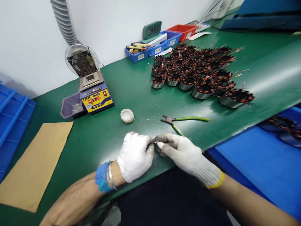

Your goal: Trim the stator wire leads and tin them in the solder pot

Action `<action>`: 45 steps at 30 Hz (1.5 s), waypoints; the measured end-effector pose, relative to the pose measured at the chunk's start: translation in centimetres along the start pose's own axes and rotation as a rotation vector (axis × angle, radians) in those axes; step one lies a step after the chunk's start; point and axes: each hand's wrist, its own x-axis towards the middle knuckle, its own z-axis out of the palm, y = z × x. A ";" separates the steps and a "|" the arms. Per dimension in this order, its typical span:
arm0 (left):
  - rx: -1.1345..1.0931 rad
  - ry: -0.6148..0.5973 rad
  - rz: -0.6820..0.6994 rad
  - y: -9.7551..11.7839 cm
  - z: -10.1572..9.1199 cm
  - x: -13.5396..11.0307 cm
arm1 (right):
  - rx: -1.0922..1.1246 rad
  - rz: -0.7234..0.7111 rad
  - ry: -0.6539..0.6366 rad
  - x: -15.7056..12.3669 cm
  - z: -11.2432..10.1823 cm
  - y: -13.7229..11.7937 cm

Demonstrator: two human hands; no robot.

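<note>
Green mat (131, 84) under stator coils (199, 70), pliers (182, 120), white wall (117, 22) behind.

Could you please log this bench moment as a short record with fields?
surface: green mat
left hand: gloved, fingertips meet the right hand's over a small item, too hidden to identify
right hand: gloved, pinching the same item
nearest tool: green-handled pliers, lying free on the mat
also near: white cap
back: cluster of copper-wound stators
left rear: solder pot
</note>
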 end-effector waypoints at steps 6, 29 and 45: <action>-0.048 0.070 0.023 0.0 0.5 0.1 | 0.101 0.099 -0.002 0.2 1.2 -0.8; 0.005 0.138 0.149 -0.5 1.1 0.1 | -0.412 -0.169 -0.225 1.6 -1.7 -0.8; 0.000 0.164 0.167 -0.5 1.2 -0.1 | -0.601 -0.432 -0.107 1.5 -2.2 -0.6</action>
